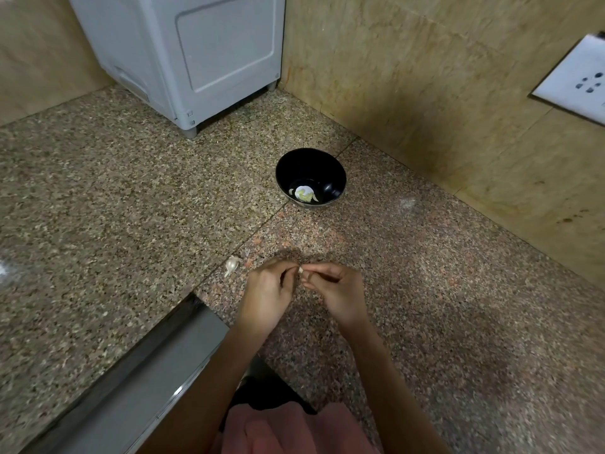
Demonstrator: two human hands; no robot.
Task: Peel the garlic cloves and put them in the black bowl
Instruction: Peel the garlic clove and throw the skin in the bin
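Note:
A black bowl (pixel 311 177) stands on the granite counter near the wall corner, with several pale peeled garlic pieces (pixel 304 194) at its bottom. My left hand (pixel 266 291) and my right hand (pixel 337 290) meet over the counter in front of the bowl. Both pinch one small garlic clove (pixel 300 270) between their fingertips, and most of the clove is hidden by the fingers. An unpeeled garlic clove (pixel 231 265) lies on the counter just left of my left hand.
A grey appliance (pixel 183 57) stands at the back left on short feet. Tiled walls close the back and right, with a white socket plate (pixel 576 80) on the right wall. A steel counter edge (pixel 137 381) runs along the lower left.

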